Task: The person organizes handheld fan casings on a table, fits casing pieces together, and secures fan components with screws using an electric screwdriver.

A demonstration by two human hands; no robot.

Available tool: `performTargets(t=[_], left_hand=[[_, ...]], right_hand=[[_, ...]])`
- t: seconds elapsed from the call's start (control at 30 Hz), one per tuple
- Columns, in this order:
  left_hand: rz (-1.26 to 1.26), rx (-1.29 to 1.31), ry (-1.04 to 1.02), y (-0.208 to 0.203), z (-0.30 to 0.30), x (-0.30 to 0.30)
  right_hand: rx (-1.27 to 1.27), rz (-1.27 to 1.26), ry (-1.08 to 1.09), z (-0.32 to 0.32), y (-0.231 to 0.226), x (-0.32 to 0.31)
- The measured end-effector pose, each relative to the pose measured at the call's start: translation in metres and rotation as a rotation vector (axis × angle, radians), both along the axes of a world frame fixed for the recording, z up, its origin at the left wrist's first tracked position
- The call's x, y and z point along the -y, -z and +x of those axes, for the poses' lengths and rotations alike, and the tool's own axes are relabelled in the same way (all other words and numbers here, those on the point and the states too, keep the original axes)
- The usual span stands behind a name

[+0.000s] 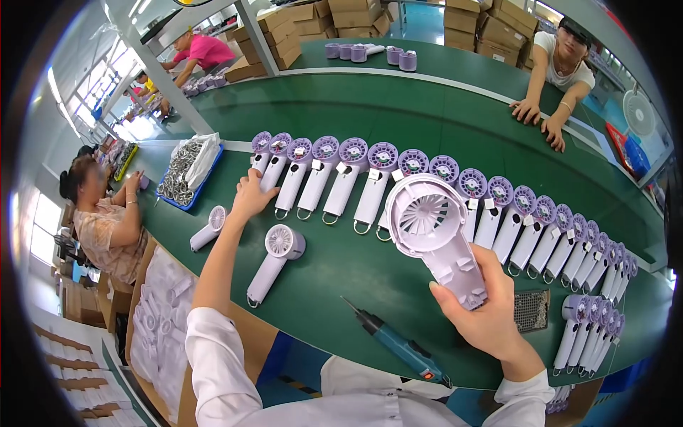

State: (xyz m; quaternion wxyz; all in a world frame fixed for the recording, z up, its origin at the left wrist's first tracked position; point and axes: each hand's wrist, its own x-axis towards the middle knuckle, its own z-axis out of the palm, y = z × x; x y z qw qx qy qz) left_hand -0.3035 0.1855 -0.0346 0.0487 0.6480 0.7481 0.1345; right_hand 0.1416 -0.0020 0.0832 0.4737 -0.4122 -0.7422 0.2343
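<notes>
The right hand (491, 313) holds a pale lilac fan housing (445, 257) up over the desk (331, 267), pinching its handle part between the thumb on the near left side and the fingers on the far right. The housing's round, vaned end points up and away from the palm, beyond the fingertips, hiding part of the long row of handheld fans (348, 186) behind it.

The left hand (254, 193) is at the left end of that row, thumb and fingers somewhat apart about the lower handles of the leftmost fans — whether it grips one, I cannot tell.

Nearer than the row, a single lilac fan (272, 265) lies to the right of the left forearm, and a smaller-looking fan (208, 229) lies to its left. A teal power screwdriver (398, 343) lies left of and below the right hand; a mesh tray (532, 311) sits just right of it.
</notes>
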Motion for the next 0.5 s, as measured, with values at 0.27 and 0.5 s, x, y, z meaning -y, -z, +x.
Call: performTargets(t=[0.27, 0.5], left_hand=[[0.058, -0.073, -0.05, 0.002, 0.015, -0.005], [0.098, -0.191, -0.071, 0.007, 0.015, -0.015]], right_hand=[[-0.011, -0.054, 0.003, 0.002, 0.0, 0.001], [-0.02, -0.039, 0.006, 0.003, 0.002, -0.004]])
